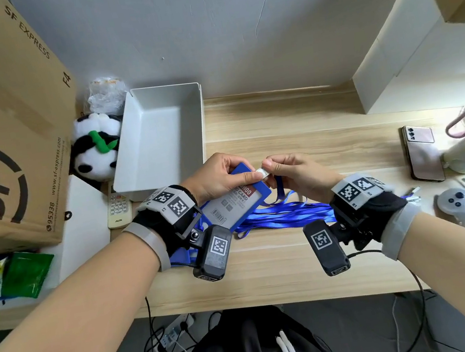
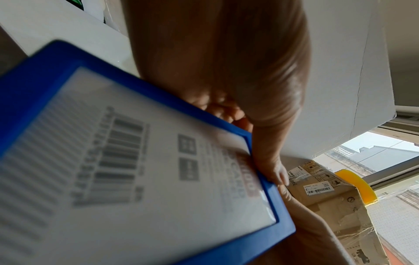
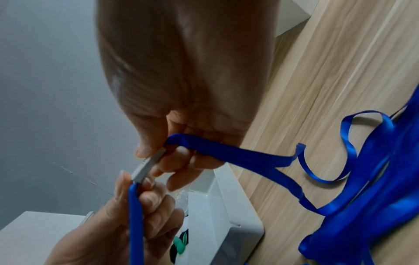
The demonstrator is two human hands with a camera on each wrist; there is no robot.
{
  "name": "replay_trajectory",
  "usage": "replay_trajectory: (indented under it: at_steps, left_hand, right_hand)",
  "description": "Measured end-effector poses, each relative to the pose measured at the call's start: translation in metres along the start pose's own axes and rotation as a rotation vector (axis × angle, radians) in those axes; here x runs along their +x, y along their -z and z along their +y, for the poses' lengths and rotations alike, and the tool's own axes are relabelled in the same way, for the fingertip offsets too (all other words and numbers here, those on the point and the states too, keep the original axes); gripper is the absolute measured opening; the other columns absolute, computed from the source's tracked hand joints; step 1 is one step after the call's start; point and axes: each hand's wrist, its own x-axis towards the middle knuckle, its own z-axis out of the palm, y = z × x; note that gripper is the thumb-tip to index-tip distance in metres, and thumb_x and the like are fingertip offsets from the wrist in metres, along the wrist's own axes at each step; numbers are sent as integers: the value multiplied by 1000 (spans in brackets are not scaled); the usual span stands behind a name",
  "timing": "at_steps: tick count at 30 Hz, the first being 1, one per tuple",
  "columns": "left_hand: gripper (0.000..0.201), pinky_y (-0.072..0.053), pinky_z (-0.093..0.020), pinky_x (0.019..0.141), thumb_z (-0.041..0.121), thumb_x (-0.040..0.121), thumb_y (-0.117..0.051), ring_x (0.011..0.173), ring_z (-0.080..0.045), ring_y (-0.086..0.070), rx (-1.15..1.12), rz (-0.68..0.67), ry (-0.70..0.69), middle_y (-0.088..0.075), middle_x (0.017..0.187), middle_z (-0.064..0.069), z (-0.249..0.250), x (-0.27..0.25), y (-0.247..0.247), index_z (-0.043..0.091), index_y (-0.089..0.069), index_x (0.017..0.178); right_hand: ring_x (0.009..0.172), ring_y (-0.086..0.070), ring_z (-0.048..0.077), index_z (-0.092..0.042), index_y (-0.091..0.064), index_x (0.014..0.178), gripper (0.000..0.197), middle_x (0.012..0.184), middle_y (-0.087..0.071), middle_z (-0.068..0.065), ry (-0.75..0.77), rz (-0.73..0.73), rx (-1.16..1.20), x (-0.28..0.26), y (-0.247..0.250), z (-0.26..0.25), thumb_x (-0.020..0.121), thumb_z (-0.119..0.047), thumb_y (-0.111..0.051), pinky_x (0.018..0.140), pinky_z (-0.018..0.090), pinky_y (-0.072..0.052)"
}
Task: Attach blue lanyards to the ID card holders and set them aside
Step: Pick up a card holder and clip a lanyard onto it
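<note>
Metal clip presented to holder edge: attachment step

Metal clip (image 1: pixel 263 172) is pinched in the right hand (image 1: pixel 295 178) fingers (image 3: pixel 145 148), its blue lanyard (image 3: pixel 229 154) trailing down to the loose lanyard pile (image 1: pixel 286 216) on the bench (image 1: pixel 310 139); left hand (image 1: pixel 219 175) fingers (image 2: pixel 269 161) grip the blue ID card holder (image 1: pixel 229 203) by its top edge, tilted above the bench, judged to steady the edge against the clip. Grey tray (image 1: pixel 158 139) stands just behind the hands, a likely set-aside place. More holders (image 1: pixel 182 258) lie under the left wrist, partly hidden
</note>
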Motion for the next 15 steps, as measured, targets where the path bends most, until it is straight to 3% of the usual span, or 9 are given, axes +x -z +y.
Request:
replay_trajectory:
  at_steps: [5,9,11,15]
  left_hand:
    - [20,-47,-28,67,24,82,-70,67,-16,-60,-16,23,28,-65,72,-5,0,0,2,4,-68,80]
    - [39,-44,-32,68,29,80,-71,72,-22,-58,-10,91,64,-63,78,-13,-3,-1,1,-8,-65,89]
    - [36,-43,-31,66,24,81,-71,70,-21,-56,12,98,39,-61,74,-12,-4,-1,0,-10,-64,86]
    - [17,-45,-25,63,16,81,-70,65,-14,-56,64,109,-55,-63,69,-8,-1,-4,-4,-1,-68,81]
  right_hand:
    - [54,-40,17,-8,-55,74,30,56,-53,-6,31,73,-57,-2,-6,-2,94,-29,-47,49,27,-34]
    - [51,-48,3,-21,-58,70,29,58,-56,-1,181,272,-448,0,-7,-5,97,-19,-48,55,18,-38]
    - [51,-48,4,-24,-56,67,31,57,-55,-2,209,296,-497,0,-9,-5,96,-20,-49,54,19,-38]
    - [39,-42,0,-17,-52,66,34,58,-51,3,144,226,-370,-5,-11,-8,98,-16,-45,45,10,-32]
